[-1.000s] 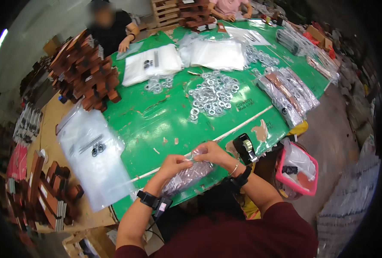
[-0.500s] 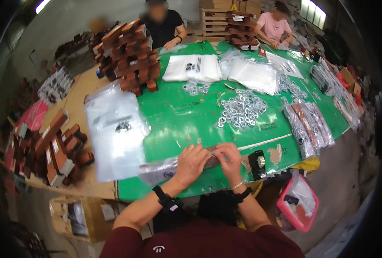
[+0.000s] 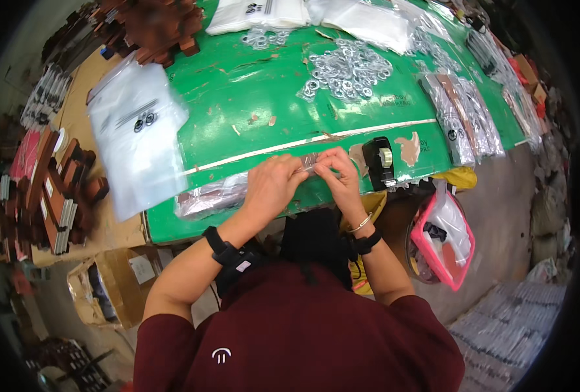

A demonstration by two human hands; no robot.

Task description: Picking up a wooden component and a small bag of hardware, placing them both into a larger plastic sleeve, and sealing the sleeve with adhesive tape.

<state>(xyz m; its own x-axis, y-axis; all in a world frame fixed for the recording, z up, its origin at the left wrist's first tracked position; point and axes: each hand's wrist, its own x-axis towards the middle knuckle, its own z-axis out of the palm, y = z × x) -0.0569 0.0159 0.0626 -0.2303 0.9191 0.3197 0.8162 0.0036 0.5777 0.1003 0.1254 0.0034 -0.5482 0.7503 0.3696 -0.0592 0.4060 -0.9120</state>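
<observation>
Plastic-wrapped package [image 3: 213, 196] in hand
Left hand [image 3: 270, 187] and right hand [image 3: 342, 181] pinch its two-o'clock end in narrow grips, along the table's [image 3: 244, 134] six-o'clock edge; a tape dispenser [image 3: 376, 160] sits at the right hand's three o'clock.

Dark lettering is printed on the green tabletop sheet [image 3: 250, 140], right of centre, and is partly seen again beside a torn patch near the front edge. On the flat clear plastic bags [image 3: 133, 147] at left, two round black symbols are printed beside rows of dark lines too small to be read; similar marks are borne by the white bag stack [image 3: 290, 19] at the top. A white face-like emblem is carried by the maroon shirt [image 3: 290, 326], and a pale label, illegible, by the cardboard box [image 3: 123, 300].
</observation>
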